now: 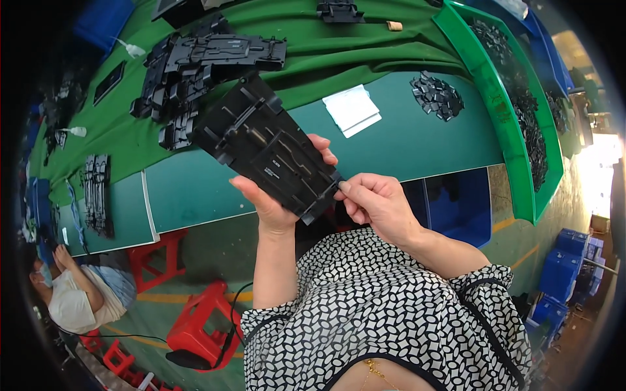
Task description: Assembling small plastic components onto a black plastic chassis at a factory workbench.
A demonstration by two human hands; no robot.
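Note:
A flat black plastic panel (264, 144) with ribs and cut-outs is held up in front of me, tilted toward the upper left. My left hand (274, 199) grips it from underneath, fingers wrapped around its lower right part. My right hand (375, 205) pinches the panel's near right corner between thumb and fingers. Behind the panel, a heap of similar black panels (195, 72) lies on the green cloth (339, 45) covering the table.
A white card (352, 109) and a small pile of black clips (437, 96) lie on the teal tabletop (417, 143). A long green bin (521, 111) of black parts stands at right. Red stools (195, 326) stand below; another person (72, 296) sits at lower left. Blue crates (567, 270) are stacked at right.

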